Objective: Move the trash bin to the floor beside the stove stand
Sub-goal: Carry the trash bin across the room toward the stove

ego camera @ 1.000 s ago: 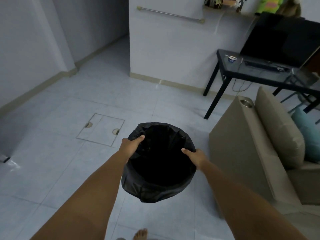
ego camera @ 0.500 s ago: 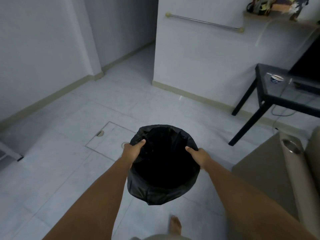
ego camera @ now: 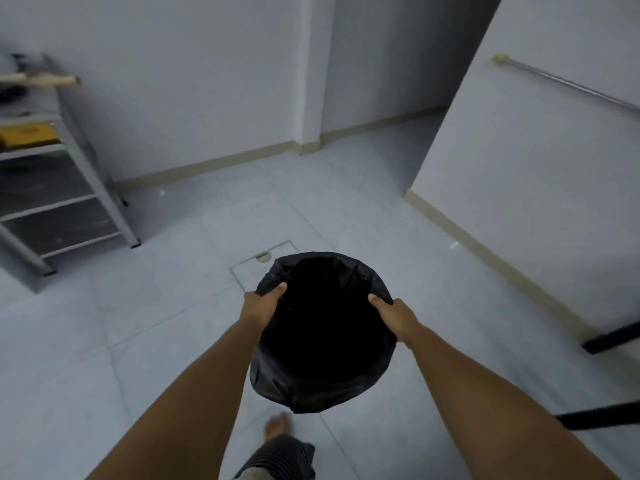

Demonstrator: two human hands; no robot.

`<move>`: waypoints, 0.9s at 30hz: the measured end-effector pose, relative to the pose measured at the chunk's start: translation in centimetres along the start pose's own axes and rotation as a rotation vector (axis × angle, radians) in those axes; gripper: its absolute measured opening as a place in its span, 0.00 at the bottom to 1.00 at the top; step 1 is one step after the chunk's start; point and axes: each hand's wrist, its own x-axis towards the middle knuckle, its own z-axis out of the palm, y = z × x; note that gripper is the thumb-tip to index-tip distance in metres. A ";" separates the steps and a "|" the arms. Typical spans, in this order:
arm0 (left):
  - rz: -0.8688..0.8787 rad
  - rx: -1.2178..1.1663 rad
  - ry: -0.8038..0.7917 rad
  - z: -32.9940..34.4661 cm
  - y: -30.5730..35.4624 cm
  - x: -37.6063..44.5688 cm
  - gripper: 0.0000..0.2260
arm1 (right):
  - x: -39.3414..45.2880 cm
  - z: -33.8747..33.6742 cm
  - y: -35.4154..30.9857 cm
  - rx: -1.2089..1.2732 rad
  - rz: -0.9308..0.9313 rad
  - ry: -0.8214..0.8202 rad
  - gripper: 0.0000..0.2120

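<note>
The bin (ego camera: pixel 323 332), lined with a black bag, hangs in the air in front of the person, well above the floor (ego camera: pixel 156 323). The left hand (ego camera: pixel 260 308) and the right hand (ego camera: pixel 394 318) each grip the rim on opposite sides, thumbs hooked inside and fingers clenched around the bag and edge. The bin is upright, and its inside is too dark to tell whether it holds anything.

The main risk is the bag: both grips pinch the loose plastic over the rim, so the liner could slide and let the bin slip or tip. A bare foot (ego camera: pixel 277 426) steps right below the bin, so a drop could land on it. The bin also blocks the view of the floor ahead, including the square hatch (ego camera: pixel 249 263) just beyond it, a possible trip point.

The stand (ego camera: pixel 65 202), a metal rack with several shelves, sits at the left against the wall (ego camera: pixel 190 81), well apart from the bin. The floor beside its near leg looks bare, a likely place to set the bin down. The floor is pale smooth tile, probably slick. The room is dim, with a rail (ego camera: pixel 568 86) on the right wall.
</note>
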 end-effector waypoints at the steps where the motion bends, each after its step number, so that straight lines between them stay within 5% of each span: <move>1: -0.002 -0.020 0.032 -0.5 0.1 1.3 0.53 | 1.3 0.5 -1.3 -0.023 -0.013 -0.026 0.43; 12: -0.035 -0.144 0.247 -8.1 8.5 12.6 0.40 | 14.5 9.0 -18.9 -0.159 -0.107 -0.225 0.47; 27: -0.003 -0.302 0.396 -19.2 21.2 30.6 0.41 | 29.3 20.7 -44.0 -0.315 -0.261 -0.388 0.47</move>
